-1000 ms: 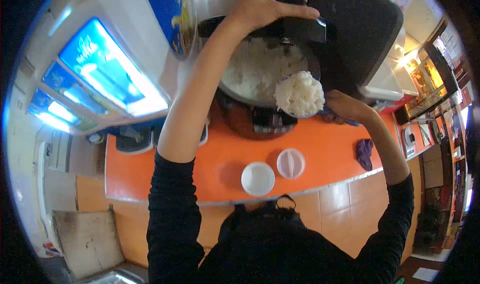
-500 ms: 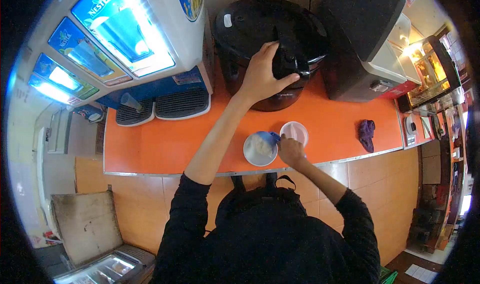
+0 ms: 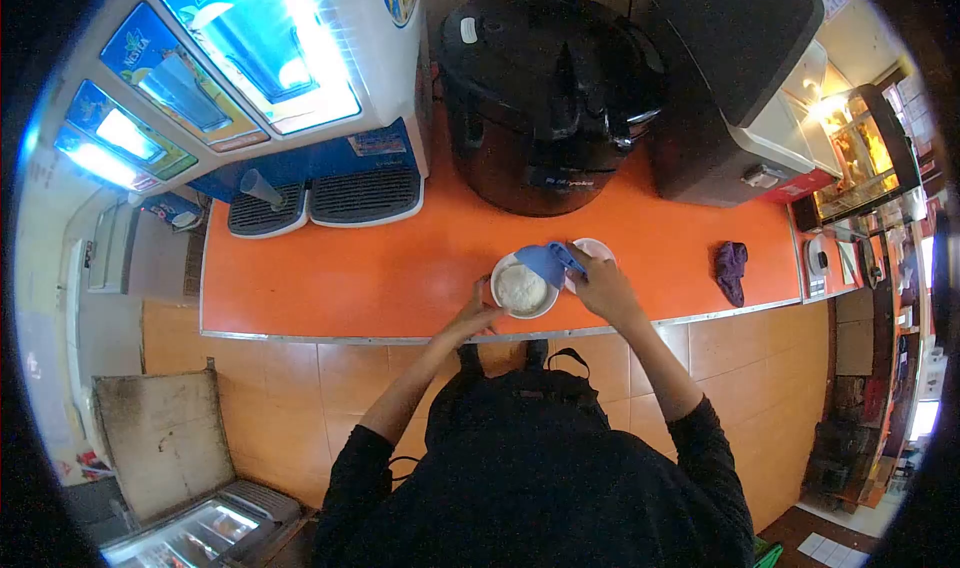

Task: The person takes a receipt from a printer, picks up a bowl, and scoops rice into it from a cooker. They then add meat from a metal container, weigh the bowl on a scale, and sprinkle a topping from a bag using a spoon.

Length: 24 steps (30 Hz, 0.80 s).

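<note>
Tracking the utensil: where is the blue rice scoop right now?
Head view, centre: the right hand holds the blue rice scoop over the far-right rim of the white bowl of rice, in front of the black rice cooker.

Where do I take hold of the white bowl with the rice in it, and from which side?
Probably the outer wall of the white bowl at its near-left, coming from the counter edge, where the left hand sits. Rice fills the inside, and the blue scoop in the right hand and a lid crowd its far-right side.
</note>
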{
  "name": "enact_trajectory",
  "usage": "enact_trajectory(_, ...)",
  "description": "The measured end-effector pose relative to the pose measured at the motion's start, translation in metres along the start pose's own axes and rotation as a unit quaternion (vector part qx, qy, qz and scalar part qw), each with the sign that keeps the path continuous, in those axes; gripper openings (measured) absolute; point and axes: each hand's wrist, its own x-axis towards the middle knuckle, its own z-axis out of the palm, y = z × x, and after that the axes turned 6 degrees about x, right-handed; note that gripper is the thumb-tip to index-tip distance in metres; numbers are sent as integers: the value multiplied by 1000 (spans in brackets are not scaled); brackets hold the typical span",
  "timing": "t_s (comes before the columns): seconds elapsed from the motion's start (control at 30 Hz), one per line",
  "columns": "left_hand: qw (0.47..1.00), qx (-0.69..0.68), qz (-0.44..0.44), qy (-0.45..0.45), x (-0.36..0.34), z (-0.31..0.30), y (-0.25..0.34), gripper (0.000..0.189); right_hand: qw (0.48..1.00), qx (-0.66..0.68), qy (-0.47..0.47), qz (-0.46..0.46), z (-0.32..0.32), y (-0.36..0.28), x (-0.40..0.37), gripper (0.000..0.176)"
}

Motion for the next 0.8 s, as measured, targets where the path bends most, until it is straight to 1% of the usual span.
enact_trajectory(0.03, 1000, -1, 1, 0, -1, 7, 0, 73, 1000, -1, 0, 0, 6, 3, 8, 41)
enact_trajectory(0.1, 996, -85, 35, -22, -3, 23, 6, 68, 990, -111, -85, -14, 23, 7, 21, 31)
enact_trajectory(0.13, 995, -86, 36, -23, 4, 27, -4, 68, 990, -112, -85, -14, 31, 2, 22, 31)
enact_trajectory(0.17, 983, -158, 54, -70, 20, 31, -24, 61, 987, -129, -91, 25, 40, -14, 21, 27)
enact_trajectory(0.2, 964, -229, 71, -118, 24, 35, -31, 53, 982, -145, -99, 64, 46, -23, 19, 25)
enact_trajectory(0.23, 963, -231, 69, -119, 27, 38, -40, 53, 982, -145, -101, 66, 50, -23, 19, 25)
enact_trajectory(0.3, 964, -237, 57, -102, 29, 42, -44, 44, 981, -163, -90, 60, 56, -20, 26, 31)
enact_trajectory(0.33, 965, -236, 59, -103, 29, 44, -47, 44, 981, -163, -87, 59, 52, -14, 29, 31)
enact_trajectory(0.4, 942, -316, 7, -117, 32, 44, -50, 43, 974, -135, -173, 50, 32, -13, 40, 26)
enact_trajectory(0.43, 942, -316, 12, -116, 35, 43, -51, 43, 975, -137, -170, 48, 26, -14, 41, 26)
enact_trajectory(0.5, 948, -294, 59, -104, 7, 52, -46, 38, 988, -151, -11, -14, 5, -40, 18, 20)
enact_trajectory(0.53, 949, -293, 53, -107, 5, 55, -43, 38, 989, -148, -13, -8, 18, -34, 14, 20)
enact_trajectory(0.57, 947, -311, 1, -81, 9, 56, -40, 34, 967, -237, 37, -87, 38, -22, 12, 18)
enact_trajectory(0.6, 942, -328, -50, -54, 15, 57, -40, 30, 928, -324, 86, -164, 51, -18, 11, 16)
enact_trajectory(0.63, 943, -325, -52, -56, 20, 56, -39, 30, 929, -324, 86, -160, 63, -15, 12, 16)
enact_trajectory(0.67, 934, -350, -48, -55, 25, 59, -44, 28, 957, -276, 54, -75, 73, -17, 10, 16)
enact_trajectory(0.7, 926, -371, -44, -53, 28, 59, -49, 26, 974, -224, 26, 11, 81, -18, 8, 15)
enact_trajectory(0.73, 927, -367, -42, -56, 32, 58, -52, 26, 972, -232, 10, 42, 85, -14, 8, 17)
enact_trajectory(0.77, 923, -378, -37, -55, 40, 52, -44, 28, 971, -235, 20, 42, 76, -13, 18, 17)
enact_trajectory(0.8, 918, -392, -39, -53, 40, 53, -40, 31, 973, -231, 20, 8, 67, -9, 18, 17)
